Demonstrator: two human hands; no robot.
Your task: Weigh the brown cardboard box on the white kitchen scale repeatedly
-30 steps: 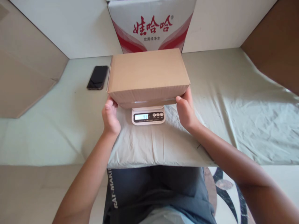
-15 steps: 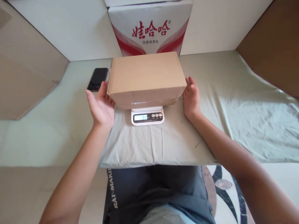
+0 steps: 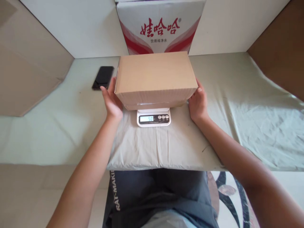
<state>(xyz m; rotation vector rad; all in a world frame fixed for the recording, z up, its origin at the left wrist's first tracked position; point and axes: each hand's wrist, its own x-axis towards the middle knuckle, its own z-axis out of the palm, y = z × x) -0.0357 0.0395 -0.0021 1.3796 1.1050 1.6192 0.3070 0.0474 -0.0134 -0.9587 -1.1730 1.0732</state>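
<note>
A brown cardboard box rests on a small white digital scale, whose display reads 50. The box hides the weighing platform. Against the left side of the box is my left hand, thumb raised and fingers partly hidden behind the edge. On the opposite side, my right hand holds the lower right edge, its fingers reaching back along the box. Both hands grip the box between them.
A black phone lies left of the box on the green cloth. Behind stands a white and red carton with printed characters. Large cardboard panels rise at the left and right.
Both hands have closed in from beside the box onto its sides. The scale's display went from 51 to 50. The view has shifted slightly, while the box stays on the scale.
</note>
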